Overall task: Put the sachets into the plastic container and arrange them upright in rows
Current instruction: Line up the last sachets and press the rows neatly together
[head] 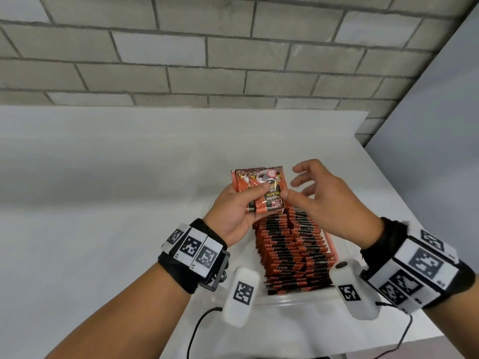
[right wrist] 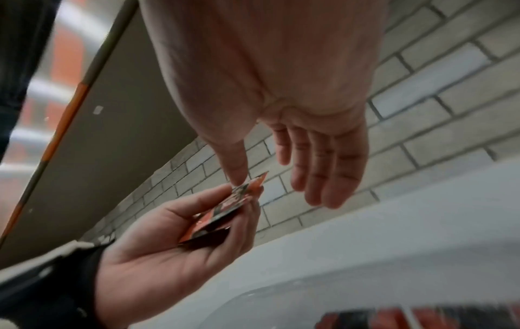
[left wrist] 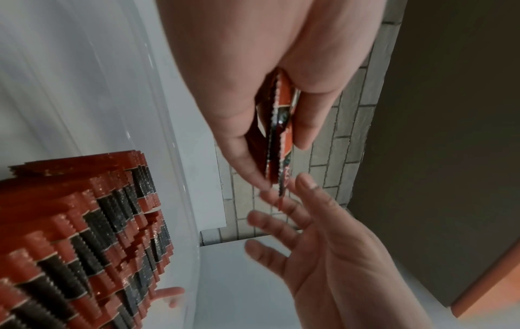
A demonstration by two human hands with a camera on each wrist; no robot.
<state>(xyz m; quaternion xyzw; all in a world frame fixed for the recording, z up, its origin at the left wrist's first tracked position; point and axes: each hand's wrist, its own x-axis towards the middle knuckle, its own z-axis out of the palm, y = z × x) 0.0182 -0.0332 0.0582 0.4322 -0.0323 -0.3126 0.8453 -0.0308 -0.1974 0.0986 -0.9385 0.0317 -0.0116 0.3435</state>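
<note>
My left hand (head: 242, 203) grips a small fan of orange-and-black coffee sachets (head: 259, 189) above the far end of the clear plastic container (head: 293, 299). The same held sachets (left wrist: 280, 138) show edge-on in the left wrist view, pinched between thumb and fingers. My right hand (head: 315, 189) hovers just right of them with fingers spread, its thumb tip (right wrist: 237, 178) touching the top sachet's edge (right wrist: 247, 189). Inside the container, many sachets (head: 291, 250) stand upright in two packed rows (left wrist: 84, 240).
The container sits on a white table (head: 103, 190) against a grey brick wall (head: 207, 47). The table's right edge (head: 404, 229) lies close to my right wrist. Black cables (head: 197, 330) trail from both wrist cameras over the table's near part.
</note>
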